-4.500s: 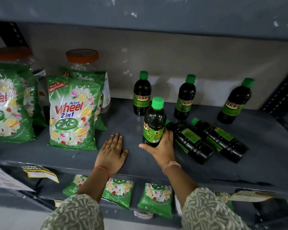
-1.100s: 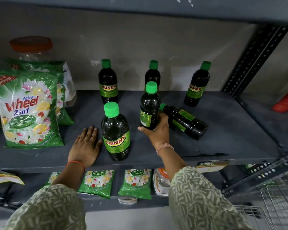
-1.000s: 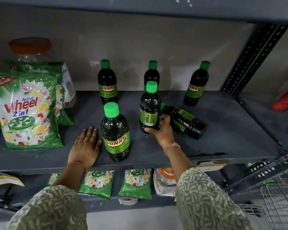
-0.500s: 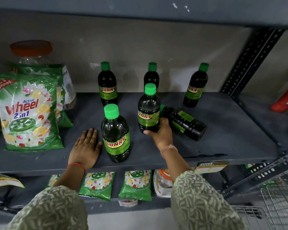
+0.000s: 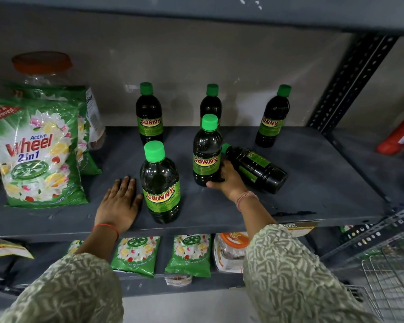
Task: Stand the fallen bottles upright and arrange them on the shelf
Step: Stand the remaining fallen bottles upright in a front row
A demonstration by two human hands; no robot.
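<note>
Right hand (image 5: 229, 180) wraps base of upright middle bottle (image 5: 207, 155) on grey metal shelf (image 5: 313, 194). Left hand (image 5: 119, 203) flat, fingers spread. We see fallen bottle (image 5: 257, 170) just beside, glossy dark plastic.

Dim shelf, sharp ctr, wide-angle edge warp

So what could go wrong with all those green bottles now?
The fallen bottle lies right behind the right hand, which holds the standing bottle. A nudge might make it roll toward the shelf edge. The front bottle stands near the front edge beside the left hand, so a bump could tip it off.
</note>
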